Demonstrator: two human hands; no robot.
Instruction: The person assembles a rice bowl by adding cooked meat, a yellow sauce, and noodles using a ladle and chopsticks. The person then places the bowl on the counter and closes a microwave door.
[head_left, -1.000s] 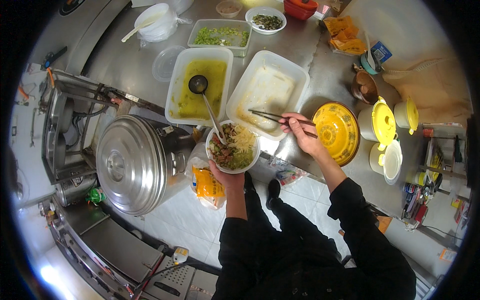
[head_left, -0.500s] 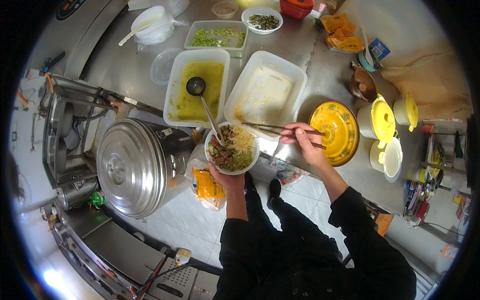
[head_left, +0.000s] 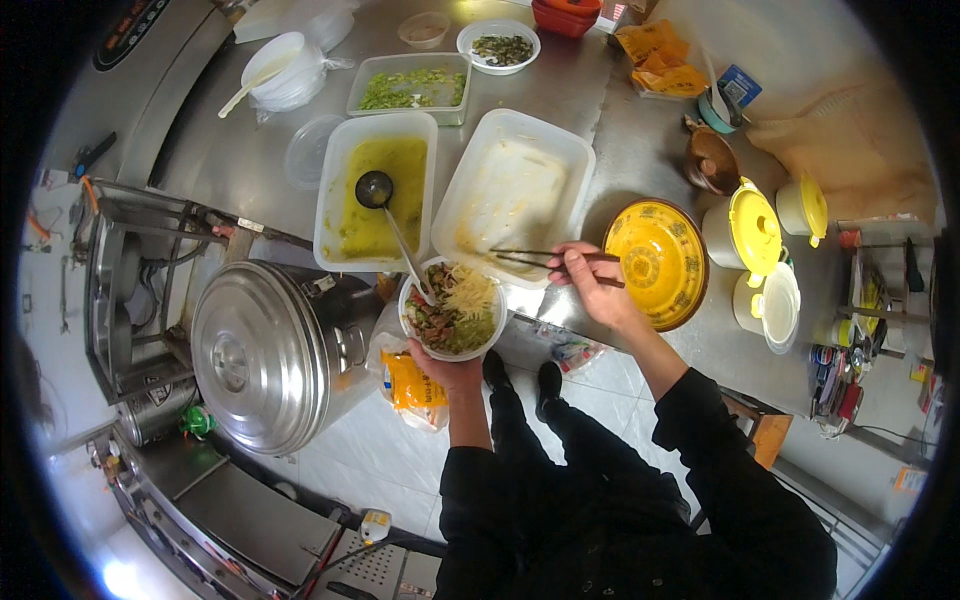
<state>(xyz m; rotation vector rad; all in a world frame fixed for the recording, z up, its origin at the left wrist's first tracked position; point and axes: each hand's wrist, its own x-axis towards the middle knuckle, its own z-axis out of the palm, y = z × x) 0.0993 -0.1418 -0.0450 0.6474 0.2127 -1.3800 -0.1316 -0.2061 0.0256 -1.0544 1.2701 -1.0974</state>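
My left hand (head_left: 448, 369) grips a white bowl (head_left: 403, 318) from below at its near side. The bowl holds chopped greens, brownish-red pieces, pale yellow shreds and a green mash. In my right hand (head_left: 592, 285) is a pair of dark chopsticks (head_left: 530, 258), their tips over the near part of a nearly emptied white tub (head_left: 572, 150) with residue on its bottom. Left of that tub stands another tub (head_left: 326, 190) of yellow-green sauce. A black-bowled ladle (head_left: 374, 189) lies in it, its metal handle crossing over the bowl's rim.
A yellow patterned bowl (head_left: 655, 262) sits right of my right hand, with lidded yellow-topped pots (head_left: 755, 232) beyond. Behind the tubs are a container of chopped greens (head_left: 410, 85) and a dish of dark greens (head_left: 500, 47). A large lidded steel pot (head_left: 250, 355) stands at left.
The view has shifted slightly, moving the counter items left in the picture. My hands still hold the bowl and the chopsticks; the chopsticks' tips stay over the nearly emptied tub.
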